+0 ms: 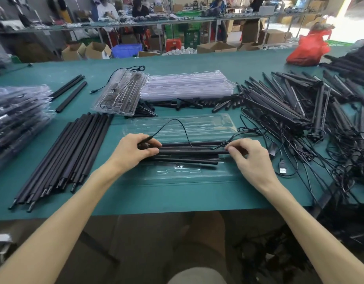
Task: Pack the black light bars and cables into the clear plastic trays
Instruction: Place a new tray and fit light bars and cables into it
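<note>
An open clear plastic tray [178, 174] lies on the green table in front of me, its lid half [183, 125] folded away from me. Several black light bars [194, 153] lie side by side across the tray. My left hand [136, 149] grips the bars' left ends and a cable plug. My right hand [248, 154] pinches the right end of a bar, next to a knotted cable. A thin black cable [178, 125] loops up over the lid between my hands.
Loose black bars [62, 158] lie in a row at the left, bagged stock [17, 115] beyond them. A packed tray [120, 93] and a stack of empty trays [186, 85] sit behind. A tangled heap of bars and cables [312, 111] fills the right, with a USB plug [282, 170] nearby.
</note>
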Demonstrator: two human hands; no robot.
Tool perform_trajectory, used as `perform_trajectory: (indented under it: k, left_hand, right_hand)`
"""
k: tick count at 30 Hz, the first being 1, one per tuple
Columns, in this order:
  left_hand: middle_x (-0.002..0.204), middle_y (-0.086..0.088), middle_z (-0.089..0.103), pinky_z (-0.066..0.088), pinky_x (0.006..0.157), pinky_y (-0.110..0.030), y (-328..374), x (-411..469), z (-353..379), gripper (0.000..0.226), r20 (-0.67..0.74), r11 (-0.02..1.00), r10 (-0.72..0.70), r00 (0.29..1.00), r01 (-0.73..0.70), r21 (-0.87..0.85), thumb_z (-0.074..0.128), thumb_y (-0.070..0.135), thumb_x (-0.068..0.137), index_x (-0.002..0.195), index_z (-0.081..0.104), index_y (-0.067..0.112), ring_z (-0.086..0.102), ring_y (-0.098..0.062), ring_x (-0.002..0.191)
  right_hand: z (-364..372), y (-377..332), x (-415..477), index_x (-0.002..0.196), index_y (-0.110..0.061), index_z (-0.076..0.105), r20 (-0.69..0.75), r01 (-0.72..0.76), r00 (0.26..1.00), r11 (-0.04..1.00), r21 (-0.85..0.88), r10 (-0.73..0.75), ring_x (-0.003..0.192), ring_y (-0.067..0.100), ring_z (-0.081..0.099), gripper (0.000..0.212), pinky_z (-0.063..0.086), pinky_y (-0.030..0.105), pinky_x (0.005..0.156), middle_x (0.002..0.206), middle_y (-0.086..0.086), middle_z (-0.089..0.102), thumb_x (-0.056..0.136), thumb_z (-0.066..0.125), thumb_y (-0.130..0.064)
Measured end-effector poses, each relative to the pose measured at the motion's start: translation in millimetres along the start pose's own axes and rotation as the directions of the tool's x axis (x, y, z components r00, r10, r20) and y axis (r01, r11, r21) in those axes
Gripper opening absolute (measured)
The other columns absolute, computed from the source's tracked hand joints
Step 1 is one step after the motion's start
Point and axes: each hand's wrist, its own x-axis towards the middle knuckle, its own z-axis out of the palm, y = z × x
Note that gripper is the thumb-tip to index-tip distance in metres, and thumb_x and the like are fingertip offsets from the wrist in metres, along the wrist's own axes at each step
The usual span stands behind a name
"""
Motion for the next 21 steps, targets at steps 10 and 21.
perform_trajectory:
  k: [10, 21]
  left_hand:
    - [0.089, 0.01, 0.074, 0.05, 0.08, -0.014, 11, 8, 10, 0.023, 0.083, 0.999, 0.049, 0.995, -0.048, -0.015, 0.083, 0.014, 0.081, 0.098, 0.074, 0.026, 0.068, -0.005, 0.082]
    - [0.09, 0.004, 0.066, 0.042, 0.083, -0.018, 17, 13, 27, 0.008, 0.03, 0.982, 0.156, 0.987, -0.158, 0.101, 0.072, 0.017, 0.093, 0.096, 0.077, 0.022, 0.059, -0.008, 0.09]
  right_hand:
    - [4, 2, 0, 0.146, -0.038, 0.048, 0.172, -0.04, 0.984, 0.995, -0.093, 0.055, 0.116, 0.011, 0.05, 0.05, 0.04, 0.03, 0.104, 0.116, -0.005, 0.055, 0.098, 0.06, -0.041]
    - [6, 5, 4, 0.148, -0.023, 0.049, 0.196, 0.05, 0.98, 0.987, -0.149, -0.02, 0.137, 0.011, 0.036, 0.044, 0.023, 0.019, 0.111, 0.154, -0.013, 0.044, 0.104, 0.052, -0.02]
